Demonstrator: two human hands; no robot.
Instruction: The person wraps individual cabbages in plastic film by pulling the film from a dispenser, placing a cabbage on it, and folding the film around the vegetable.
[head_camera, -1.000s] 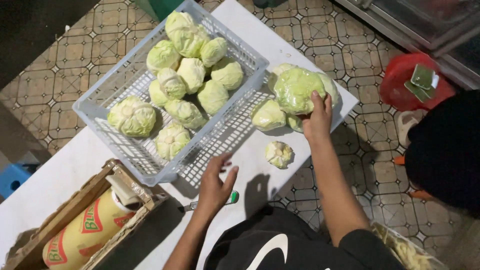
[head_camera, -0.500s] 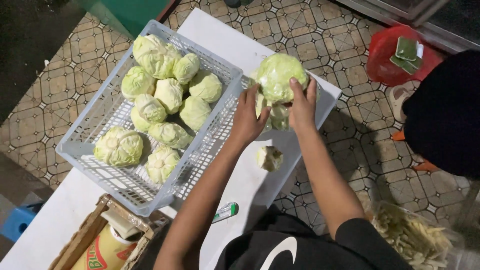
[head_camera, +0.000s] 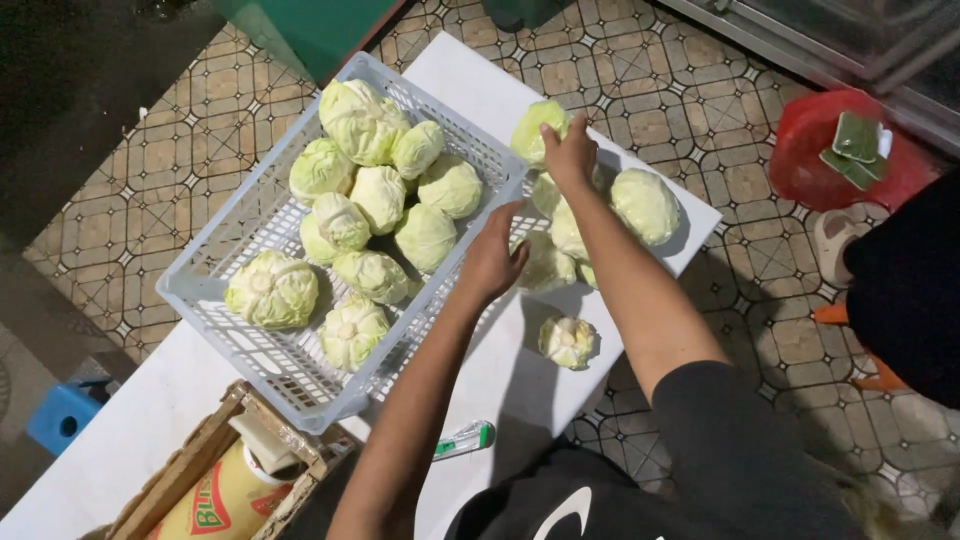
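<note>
Right hand (head_camera: 570, 155) up top, mid frame, fingers bent & clamped on small green cabbage (head_camera: 537, 128), just past crate corner. Left hand (head_camera: 490, 262) mid frame, fingers apart, holding nothing, right by white crate (head_camera: 215, 300) wall. Loose cabbage pile (head_camera: 645, 205) just right of both hands, on white table (head_camera: 520, 380). One small cabbage (head_camera: 568, 342) lower down, apart from hands. Lots more cabbages in crate, left side. Green-tipped tool (head_camera: 465, 438) near bottom. Red bucket (head_camera: 835, 150) upper right.
</note>
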